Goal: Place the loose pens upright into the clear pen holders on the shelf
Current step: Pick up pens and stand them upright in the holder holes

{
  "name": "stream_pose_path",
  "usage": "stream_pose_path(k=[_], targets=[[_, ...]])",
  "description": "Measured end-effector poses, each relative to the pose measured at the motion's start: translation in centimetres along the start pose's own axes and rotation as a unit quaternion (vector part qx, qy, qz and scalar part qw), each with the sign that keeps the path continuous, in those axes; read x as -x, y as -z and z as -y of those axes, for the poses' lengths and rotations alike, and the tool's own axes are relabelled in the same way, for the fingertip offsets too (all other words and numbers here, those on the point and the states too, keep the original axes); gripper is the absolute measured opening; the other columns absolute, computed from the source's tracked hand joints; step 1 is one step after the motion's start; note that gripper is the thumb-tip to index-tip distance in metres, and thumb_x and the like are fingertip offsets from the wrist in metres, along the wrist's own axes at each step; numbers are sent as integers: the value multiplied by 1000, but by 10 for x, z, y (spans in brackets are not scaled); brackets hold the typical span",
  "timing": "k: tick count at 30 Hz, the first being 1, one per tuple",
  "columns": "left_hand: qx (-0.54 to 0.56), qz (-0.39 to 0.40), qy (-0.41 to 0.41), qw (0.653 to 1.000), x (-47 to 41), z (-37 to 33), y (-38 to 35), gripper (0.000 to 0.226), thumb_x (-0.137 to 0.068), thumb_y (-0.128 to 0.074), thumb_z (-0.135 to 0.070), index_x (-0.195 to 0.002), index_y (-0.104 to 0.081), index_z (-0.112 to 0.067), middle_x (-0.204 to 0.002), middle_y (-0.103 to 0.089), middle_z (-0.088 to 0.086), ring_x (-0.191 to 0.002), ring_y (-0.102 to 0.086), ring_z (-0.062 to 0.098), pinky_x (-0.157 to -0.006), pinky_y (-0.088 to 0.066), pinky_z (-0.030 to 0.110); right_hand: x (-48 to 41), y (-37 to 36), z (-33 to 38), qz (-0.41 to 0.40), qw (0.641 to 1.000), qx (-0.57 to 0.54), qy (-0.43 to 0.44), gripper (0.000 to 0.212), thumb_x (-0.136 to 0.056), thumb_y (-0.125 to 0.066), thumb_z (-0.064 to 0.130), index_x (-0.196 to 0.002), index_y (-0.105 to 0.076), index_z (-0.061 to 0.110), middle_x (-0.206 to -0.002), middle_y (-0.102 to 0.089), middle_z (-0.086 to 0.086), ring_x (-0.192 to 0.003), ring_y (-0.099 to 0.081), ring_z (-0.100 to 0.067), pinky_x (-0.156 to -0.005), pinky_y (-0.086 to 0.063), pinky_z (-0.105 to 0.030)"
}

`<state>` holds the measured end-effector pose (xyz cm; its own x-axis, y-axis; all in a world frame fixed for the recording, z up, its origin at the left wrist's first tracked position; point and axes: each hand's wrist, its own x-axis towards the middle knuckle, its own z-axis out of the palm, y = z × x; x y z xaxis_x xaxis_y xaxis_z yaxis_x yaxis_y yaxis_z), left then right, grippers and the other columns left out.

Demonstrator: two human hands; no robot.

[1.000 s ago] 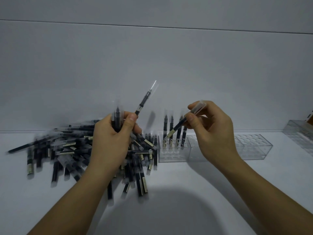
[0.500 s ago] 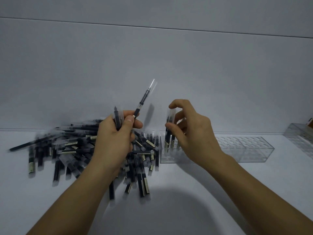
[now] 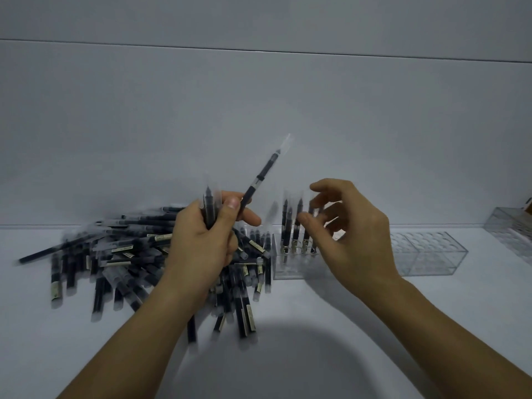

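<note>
Two pens gripped in left hand (image 3: 201,243): upright pen (image 3: 209,203) vertical, tilted pen (image 3: 262,174) tip pointing up-right. Right hand (image 3: 354,234) relaxed, empty, just beside standing pens (image 3: 286,226) at left end of holder (image 3: 426,254). Pile (image 3: 115,254) lies flat on shelf (image 3: 316,326).

Left hand (image 3: 201,246) grips pens (image 3: 209,210); right hand (image 3: 355,234) hangs with fingers (image 3: 328,186) loosely spread.

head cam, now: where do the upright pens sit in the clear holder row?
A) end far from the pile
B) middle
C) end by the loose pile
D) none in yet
C: the upright pens stand at the end of the clear holder row next to the loose pile; the holes toward the other end show empty.
</note>
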<state>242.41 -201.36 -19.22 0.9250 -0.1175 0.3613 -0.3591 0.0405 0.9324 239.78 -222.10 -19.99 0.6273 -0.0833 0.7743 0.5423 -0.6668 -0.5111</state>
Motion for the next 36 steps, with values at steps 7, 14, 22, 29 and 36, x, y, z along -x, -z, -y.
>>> stream_pose_path(k=[7,14,22,29,36], targets=[[-54,80,-83,992,5,0,-8,25,-102,-47,-16,-97,-66,0,-52,-57,-17,-40,-34,4,-42,-32,16,-9,10,23,-11,928,-325,-184,44,-90,-73,11,-128,-51,13,-93,-76,-14,-81,-77,-27,-71,-60,-30],[-83,103,-74,988,6,3,-9,23,-97,-50,-30,-94,-67,-15,-82,-76,2,-42,-42,8,-43,-37,19,-9,13,22,-19,906,-367,-207,38,-90,-69,-1,-124,-56,9,-92,-77,-19,-86,-78,-29,-77,-61,-31],[-24,51,4,998,2,6,-4,33,-106,-45,-22,-77,-39,-8,-52,-32,-4,-43,-28,13,-42,-27,26,-18,29,7,-117,935,-290,-168,37,-95,-66,-4,-126,-58,16,-92,-71,-28,-89,-76,-31,-79,-62,-35],[134,83,42,987,0,3,-5,25,-87,-45,-3,-104,-60,-11,-74,-47,6,-64,-47,20,-59,-44,34,-16,30,-8,-99,970,-179,-128,37,-91,-71,-3,-119,-59,17,-80,-64,-19,-70,-66,-25,-80,-61,-54],[75,43,8,996,4,-6,-8,31,-108,-35,-10,-125,-61,-16,-97,-73,8,-84,-73,29,-76,-62,41,-12,25,-13,-63,980,-159,-106,41,-90,-73,-2,-119,-61,24,-87,-72,-5,-79,-73,-23,-82,-61,-51]])
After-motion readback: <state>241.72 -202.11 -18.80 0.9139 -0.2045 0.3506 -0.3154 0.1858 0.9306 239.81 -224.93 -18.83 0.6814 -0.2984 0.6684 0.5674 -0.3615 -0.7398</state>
